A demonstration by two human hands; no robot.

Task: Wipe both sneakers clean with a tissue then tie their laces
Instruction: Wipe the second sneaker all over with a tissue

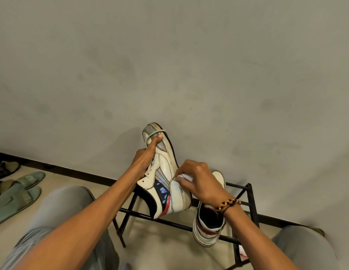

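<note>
— Starting from the largest thing, what is seen?

— A grey wall (169, 55) is faced, and below it a black metal rack (251, 207) is set on the floor. The second sneaker (206, 227) is rested on the rack's bars, toe toward the wall, laces untied as far as can be told. Green slippers (17, 191) are left on the floor, well apart.

— And the sneaker being cleaned?

— The first sneaker (166, 172) is held up over the rack, toe raised. It is gripped by the left hand (144, 158), fingers curled round the laced front, thumb pressed near the toe cap. A crumpled tissue (184, 177) is pinched in the right hand (197, 180) and pressed against the side panel near the heel.

— How should this step be done well?

— The shoe is best kept steady while short, firm strokes are made along the panel seams. A clean fold of tissue should be turned outward, so dirt is lifted rather than smeared. The loose lace is best kept out of the wiped area.
</note>
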